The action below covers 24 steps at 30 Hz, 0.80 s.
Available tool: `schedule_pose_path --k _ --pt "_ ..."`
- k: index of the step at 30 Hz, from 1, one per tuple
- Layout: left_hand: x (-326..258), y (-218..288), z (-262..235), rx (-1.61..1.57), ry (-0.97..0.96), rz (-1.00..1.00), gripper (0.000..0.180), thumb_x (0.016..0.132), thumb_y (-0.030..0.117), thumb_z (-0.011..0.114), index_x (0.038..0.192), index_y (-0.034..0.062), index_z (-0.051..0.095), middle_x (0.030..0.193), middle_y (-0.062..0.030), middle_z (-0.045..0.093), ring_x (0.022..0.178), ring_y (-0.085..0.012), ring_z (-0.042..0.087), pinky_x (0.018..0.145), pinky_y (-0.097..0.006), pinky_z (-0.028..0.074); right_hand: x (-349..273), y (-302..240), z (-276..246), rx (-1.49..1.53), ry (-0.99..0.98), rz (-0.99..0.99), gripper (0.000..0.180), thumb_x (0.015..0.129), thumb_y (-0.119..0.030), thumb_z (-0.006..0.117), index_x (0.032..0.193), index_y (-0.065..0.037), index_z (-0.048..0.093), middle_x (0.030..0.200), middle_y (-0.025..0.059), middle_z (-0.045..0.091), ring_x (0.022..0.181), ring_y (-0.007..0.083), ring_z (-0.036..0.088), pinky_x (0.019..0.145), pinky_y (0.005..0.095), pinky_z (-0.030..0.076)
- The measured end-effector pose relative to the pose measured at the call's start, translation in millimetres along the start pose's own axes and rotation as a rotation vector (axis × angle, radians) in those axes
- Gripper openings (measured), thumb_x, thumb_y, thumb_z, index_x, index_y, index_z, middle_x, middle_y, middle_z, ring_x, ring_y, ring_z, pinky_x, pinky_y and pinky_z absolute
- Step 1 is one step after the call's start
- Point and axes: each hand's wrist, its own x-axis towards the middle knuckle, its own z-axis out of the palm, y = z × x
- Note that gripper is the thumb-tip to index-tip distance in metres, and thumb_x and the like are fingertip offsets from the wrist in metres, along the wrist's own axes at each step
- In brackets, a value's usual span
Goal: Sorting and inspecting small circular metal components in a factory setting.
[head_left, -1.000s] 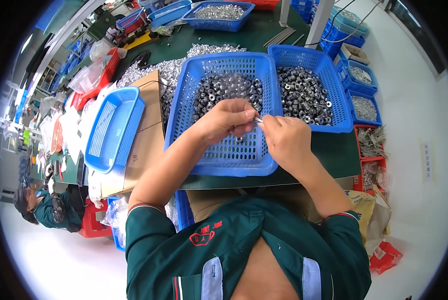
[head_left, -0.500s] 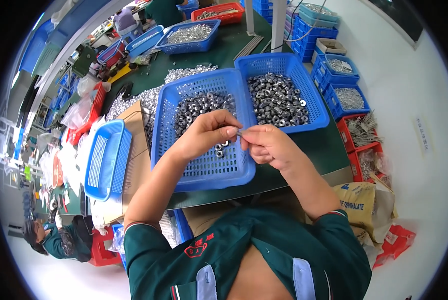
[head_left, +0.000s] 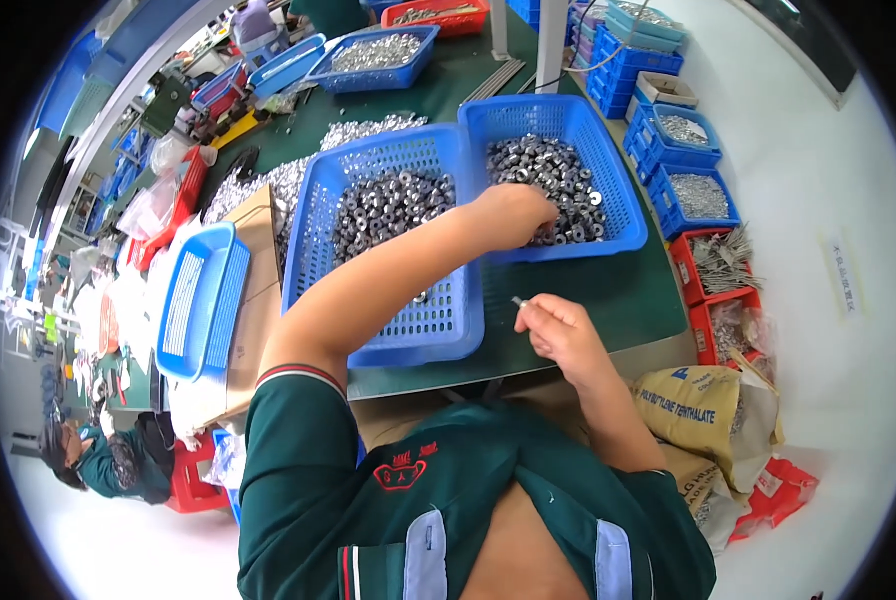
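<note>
My left hand (head_left: 516, 216) reaches across into the right blue basket (head_left: 623, 195), down at the dark, ring-shaped metal parts (head_left: 558, 180); its fingertips are hidden, so I cannot tell whether it grips one. Nearer me, past the table's front part, my right hand (head_left: 560, 330) is closed in a pinch on a small metal pin (head_left: 519, 301), whose tip sticks out to the left. Under my left forearm stands the left blue basket (head_left: 468, 335), with similar ring-shaped parts (head_left: 388, 205) heaped toward its far side.
Shiny metal pieces (head_left: 373, 128) lie heaped behind the left basket. A narrow blue basket (head_left: 230, 300) rests on cardboard at left. Farther back is a blue tray of parts (head_left: 423, 62). Sacks (head_left: 678, 405) and red bins (head_left: 680, 262) stand at right. Another person (head_left: 118, 460) sits at far left.
My hands, which met over the left basket, are now apart. The left has moved right into the right basket; the right has drawn back nearer to me with the pin.
</note>
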Motion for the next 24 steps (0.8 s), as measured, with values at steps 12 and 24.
schedule_pose_path --k 12,24 --pt "-125 -15 -26 -0.027 0.093 -0.315 0.012 0.08 0.016 0.065 0.09 0.01 0.065 0.081 -0.0106 0.064 0.076 -0.0316 0.062 0.068 -0.041 0.049 8 1 5 -0.097 -0.015 -0.014 0.021 0.094 -0.019 0.054 0.082 -0.003 0.058 0.06 -0.0068 0.041 0.052 0.0004 0.032 0.046 0.0176 0.024" --pt "-158 -27 32 -0.092 -0.185 -0.337 0.022 0.079 0.019 0.067 0.098 0.0085 0.061 0.083 -0.017 0.066 0.08 -0.035 0.064 0.069 -0.045 0.048 17 -9 26 -0.215 -0.024 -0.083 0.021 0.094 -0.02 0.056 0.081 -0.003 0.06 0.059 -0.0074 0.044 0.052 -0.0001 0.034 0.046 0.0177 0.025"
